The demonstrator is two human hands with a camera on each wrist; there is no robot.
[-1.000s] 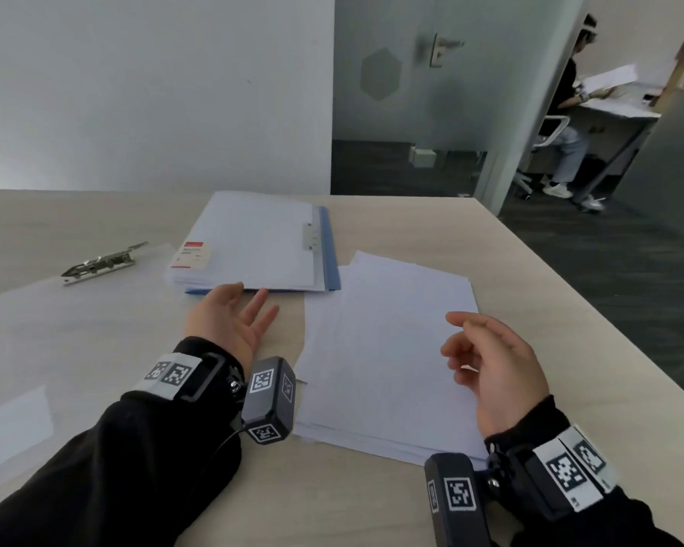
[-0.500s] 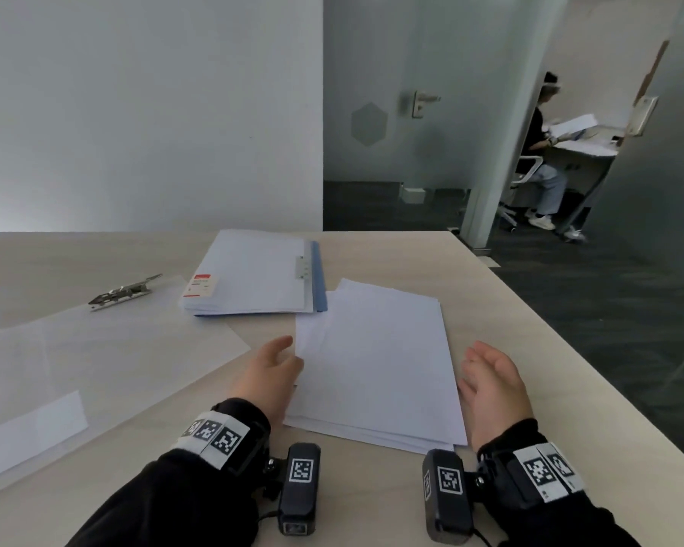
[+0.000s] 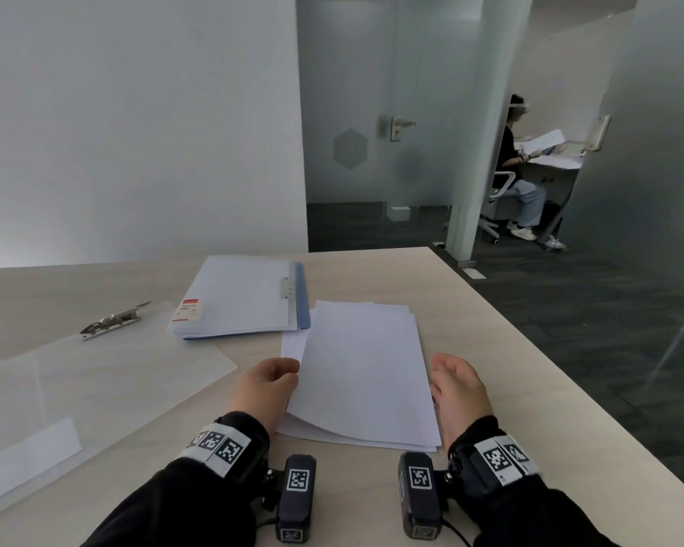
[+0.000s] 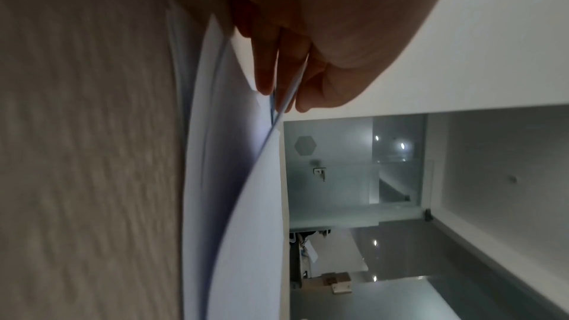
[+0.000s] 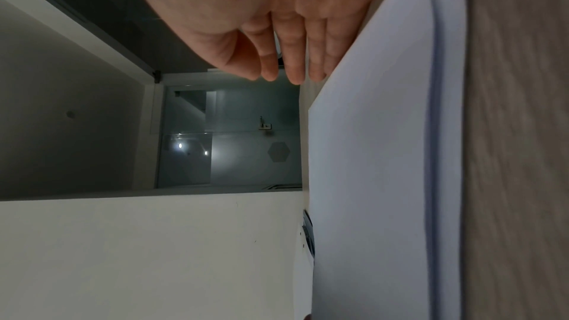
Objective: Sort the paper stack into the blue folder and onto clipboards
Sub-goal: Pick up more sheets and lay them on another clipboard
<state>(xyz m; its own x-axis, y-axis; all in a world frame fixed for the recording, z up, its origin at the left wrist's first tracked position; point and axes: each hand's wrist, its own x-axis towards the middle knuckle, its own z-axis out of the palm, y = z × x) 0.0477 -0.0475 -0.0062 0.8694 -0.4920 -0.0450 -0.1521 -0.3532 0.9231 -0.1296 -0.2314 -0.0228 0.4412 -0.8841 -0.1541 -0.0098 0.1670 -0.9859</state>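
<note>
**Dim, even light; soft wrist views**

The head view is dim and cool, with flat light and only a faint shadow under the lifted edge of the paper stack (image 3: 362,373). Straight lines bow toward its edges. Both wrist views are turned sideways and softer. The counter (image 4: 77,155) smears into streaks in each. The left hand (image 4: 323,33) and right hand (image 5: 277,21) sit close to the lens, out of focus. Small ceiling lights glare off the glass wall (image 5: 191,152) behind.
</note>
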